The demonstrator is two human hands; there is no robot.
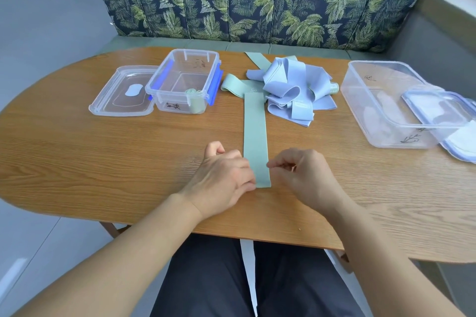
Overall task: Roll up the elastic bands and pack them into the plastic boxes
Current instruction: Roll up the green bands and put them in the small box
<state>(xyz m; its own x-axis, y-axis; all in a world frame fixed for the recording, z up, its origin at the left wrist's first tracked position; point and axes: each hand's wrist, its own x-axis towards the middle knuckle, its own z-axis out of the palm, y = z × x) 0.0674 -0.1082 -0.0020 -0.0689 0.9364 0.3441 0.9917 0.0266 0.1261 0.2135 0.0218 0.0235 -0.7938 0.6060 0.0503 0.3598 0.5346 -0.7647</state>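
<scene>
Head view: green band (255, 136) lies flat on the wooden table (103, 149) as a long straight strip. Its near end sits between the two hands and its far end reaches away from them toward a heap of bands. The left hand (224, 175) has its fingers curled in against the strip's left edge, with the tips pinching at the near corner and the thumb raised clear. The right hand (306, 175) pinches the right edge between thumb and forefinger, a little farther up the strip than the left, and its other fingers are loosely bent. Beyond both hands, at the strip's far end, is a loose pile of blue bands (288, 85), with a second green loop (234, 85) lying flat just to its left. Beyond the left hand stands a small plastic box (184, 59) with blue clips, open, and a rolled green band (194, 100) is inside against its near wall. The small box's clear lid (121, 92) lies touching its left side. Beyond and well to the right of the right hand stands a larger clear box (386, 103), with its blue-rimmed lid (443, 116) propped against its right end.
</scene>
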